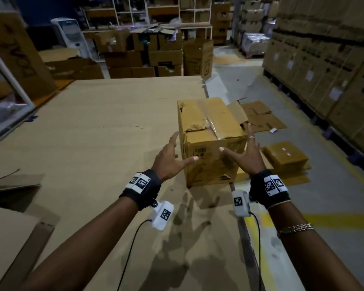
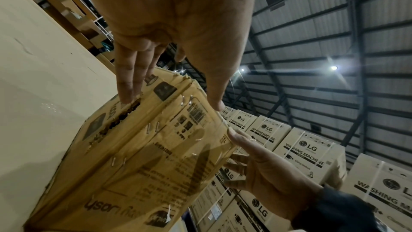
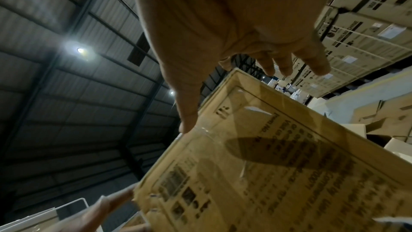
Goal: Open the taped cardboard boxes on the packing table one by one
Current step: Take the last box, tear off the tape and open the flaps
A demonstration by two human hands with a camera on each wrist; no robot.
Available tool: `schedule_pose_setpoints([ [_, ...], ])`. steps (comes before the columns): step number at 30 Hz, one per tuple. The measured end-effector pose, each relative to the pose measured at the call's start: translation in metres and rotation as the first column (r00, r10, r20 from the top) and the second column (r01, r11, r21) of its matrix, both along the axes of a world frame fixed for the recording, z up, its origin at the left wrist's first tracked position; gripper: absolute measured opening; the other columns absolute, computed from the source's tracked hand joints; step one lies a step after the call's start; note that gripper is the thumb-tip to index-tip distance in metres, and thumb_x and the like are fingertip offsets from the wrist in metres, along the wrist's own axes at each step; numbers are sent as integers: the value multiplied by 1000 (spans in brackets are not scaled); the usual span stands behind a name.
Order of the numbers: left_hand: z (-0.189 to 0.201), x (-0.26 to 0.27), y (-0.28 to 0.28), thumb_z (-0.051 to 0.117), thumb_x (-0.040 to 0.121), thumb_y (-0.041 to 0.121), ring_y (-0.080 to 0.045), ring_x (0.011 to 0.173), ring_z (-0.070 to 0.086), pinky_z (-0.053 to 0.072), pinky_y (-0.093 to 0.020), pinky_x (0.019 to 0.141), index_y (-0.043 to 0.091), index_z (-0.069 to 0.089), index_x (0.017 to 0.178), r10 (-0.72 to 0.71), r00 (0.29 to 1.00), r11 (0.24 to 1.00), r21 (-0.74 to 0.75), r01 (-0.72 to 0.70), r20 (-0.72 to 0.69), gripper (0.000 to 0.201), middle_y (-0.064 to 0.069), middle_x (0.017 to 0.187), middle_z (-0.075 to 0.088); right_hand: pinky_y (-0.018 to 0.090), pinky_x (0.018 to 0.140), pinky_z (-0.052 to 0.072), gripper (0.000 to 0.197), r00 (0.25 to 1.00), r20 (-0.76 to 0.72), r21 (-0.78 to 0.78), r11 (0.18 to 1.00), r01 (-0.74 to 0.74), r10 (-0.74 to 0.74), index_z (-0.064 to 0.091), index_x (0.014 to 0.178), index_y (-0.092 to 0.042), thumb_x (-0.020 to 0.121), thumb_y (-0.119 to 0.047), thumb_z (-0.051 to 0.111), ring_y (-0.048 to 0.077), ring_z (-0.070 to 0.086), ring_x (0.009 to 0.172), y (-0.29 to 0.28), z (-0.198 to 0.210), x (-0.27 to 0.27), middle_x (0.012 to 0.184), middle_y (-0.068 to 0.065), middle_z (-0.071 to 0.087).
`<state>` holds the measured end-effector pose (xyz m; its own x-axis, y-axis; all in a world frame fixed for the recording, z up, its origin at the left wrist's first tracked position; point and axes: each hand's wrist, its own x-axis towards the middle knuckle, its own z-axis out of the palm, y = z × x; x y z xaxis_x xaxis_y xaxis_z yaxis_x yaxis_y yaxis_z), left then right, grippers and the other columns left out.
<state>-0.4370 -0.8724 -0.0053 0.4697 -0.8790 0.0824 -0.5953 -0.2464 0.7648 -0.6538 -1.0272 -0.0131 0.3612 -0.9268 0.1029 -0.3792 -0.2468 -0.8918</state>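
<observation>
Both hands are spread wide with straight fingers, one on each side of the box (image 1: 210, 141). Left hand (image 1: 170, 158) lies along the box's left face, fingertips touching it by a torn slot in the left wrist view, thumb stretched across the near face. Right hand (image 1: 245, 155) flanks the right side, thumb touching the near face; whether its fingers touch the far side I cannot tell. Neither hand curls round anything.

Box stands at the right edge of the table (image 1: 93, 127), its top shut under clear tape (image 1: 211, 120) along the centre seam, with ragged torn cardboard at the left of the top.

I judge the step to be steadying or drawing the box closer before the tape is attacked. Done well, that means pressing evenly from both sides, sliding it away from the table edge so it cannot tip off, then starting the tear where the cardboard is already ragged.

Table is covered in plain brown cardboard sheet. Flattened cartons (image 1: 261, 117) lie on the floor to the right, beside a small taped parcel (image 1: 285, 155). Stacks of washing machine cartons (image 1: 324, 59) line the right wall; open boxes (image 1: 147, 53) and shelving stand beyond.
</observation>
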Motion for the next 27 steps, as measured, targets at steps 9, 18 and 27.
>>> schedule_pose_setpoints([
  [9, -7, 4, -19, 80, 82, 47, -23, 125, 60, 54, -37, 100, 25, 33, 157, -66, 984, 994, -79, 80, 168, 92, -6, 150, 53, 34, 97, 51, 86, 998, -60, -188, 981, -41, 31, 47, 142, -41, 69, -33, 91, 20, 58, 119, -1, -9, 7, 135, -3, 59],
  [18, 12, -1, 85, 83, 80, 42, -17, 113, 65, 62, -38, 86, 28, 43, 152, -16, 984, 986, -161, 46, 179, 83, -4, 138, 63, 48, 95, 56, 84, 993, -86, -278, 956, -97, 75, 47, 143, -46, 70, -44, 88, 19, 63, 113, 102, 11, -18, 127, -5, 66],
  [27, 21, -28, 241, 84, 79, 38, -11, 115, 65, 61, -35, 90, 29, 46, 150, -36, 992, 979, -197, 60, 124, 81, -1, 139, 63, 41, 95, 57, 83, 989, -71, -271, 952, -143, 129, 50, 143, -43, 70, -39, 89, 12, 61, 115, 255, 32, -50, 132, -8, 62],
])
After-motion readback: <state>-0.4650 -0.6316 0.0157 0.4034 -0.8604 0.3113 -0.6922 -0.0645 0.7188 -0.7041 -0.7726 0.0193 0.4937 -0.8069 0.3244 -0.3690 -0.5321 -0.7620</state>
